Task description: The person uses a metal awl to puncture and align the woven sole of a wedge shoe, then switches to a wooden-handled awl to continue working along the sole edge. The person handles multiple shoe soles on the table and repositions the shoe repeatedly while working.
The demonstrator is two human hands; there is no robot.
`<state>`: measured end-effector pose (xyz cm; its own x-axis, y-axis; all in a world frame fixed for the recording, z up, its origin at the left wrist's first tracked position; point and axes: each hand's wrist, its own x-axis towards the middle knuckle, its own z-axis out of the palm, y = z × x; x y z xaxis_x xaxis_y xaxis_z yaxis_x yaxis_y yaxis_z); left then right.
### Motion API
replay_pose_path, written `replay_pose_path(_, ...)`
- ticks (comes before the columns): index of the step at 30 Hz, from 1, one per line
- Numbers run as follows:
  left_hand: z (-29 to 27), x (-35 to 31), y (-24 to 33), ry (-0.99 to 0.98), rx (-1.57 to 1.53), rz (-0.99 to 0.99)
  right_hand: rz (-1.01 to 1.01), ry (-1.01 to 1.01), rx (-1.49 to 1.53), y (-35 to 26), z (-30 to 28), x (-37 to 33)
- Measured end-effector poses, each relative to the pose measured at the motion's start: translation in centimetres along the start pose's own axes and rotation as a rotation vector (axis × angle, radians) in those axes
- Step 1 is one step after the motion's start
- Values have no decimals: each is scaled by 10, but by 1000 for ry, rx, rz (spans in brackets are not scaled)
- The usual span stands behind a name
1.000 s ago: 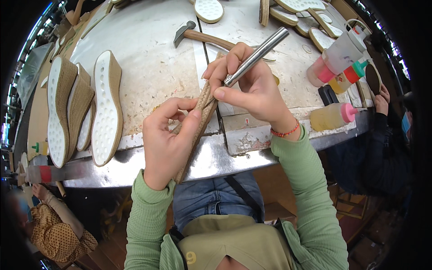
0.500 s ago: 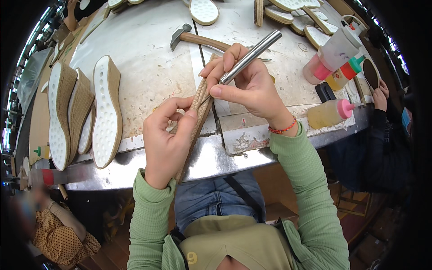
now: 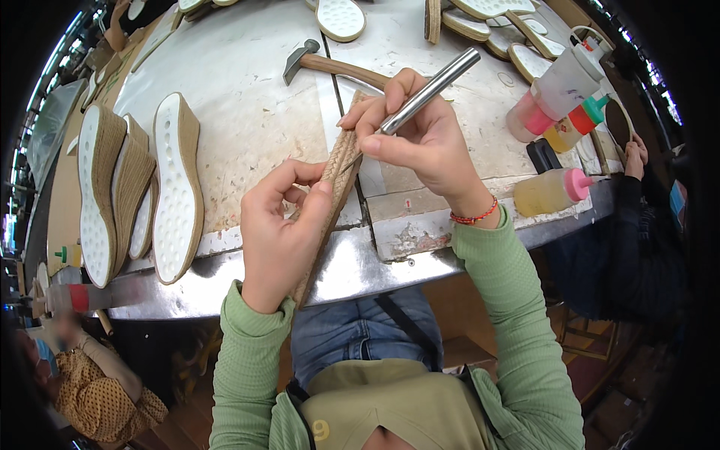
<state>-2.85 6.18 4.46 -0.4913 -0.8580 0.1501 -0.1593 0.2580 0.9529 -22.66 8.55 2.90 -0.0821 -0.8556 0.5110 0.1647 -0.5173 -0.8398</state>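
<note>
The fingers of your right hand were closed around the silver metal-handled tool, which slanted up and away to the right, its thin tip at the braided side of a sole. Your left hand gripped that sole between thumb and fingers, holding it at a slant, with its near end reaching past the front edge of the table beside your left wrist. On your right wrist sat a red beaded bracelet, just above the green sleeve. Beyond your hands lay a hammer, its head to the left and the end of its wooden handle behind your right hand. To your left stood several wedge soles with white dimpled faces and rope-wrapped sides. To your right were a pink-capped bottle of yellow liquid, a small black object, a green-capped bottle and a tall clear bottle. More soles lay across the far side. At the right rim a co-worker's hand held a dark-faced piece; at the lower left sat a person in a dotted top.
</note>
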Motion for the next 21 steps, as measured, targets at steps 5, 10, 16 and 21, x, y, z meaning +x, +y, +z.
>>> replay_pose_path(5,-2,0,-1,-49,41,35,-19,-39,-103,3,-1,-1)
replay_pose_path(10,0,-1,-5,-20,-6,33,-53,-66,-70,8,-2,-1)
replay_pose_path(16,3,0,-6,19,14,41,-23,-61,142,12,-12,1)
replay_pose_path(21,3,1,-7,24,15,31,10,160,353,12,-23,0)
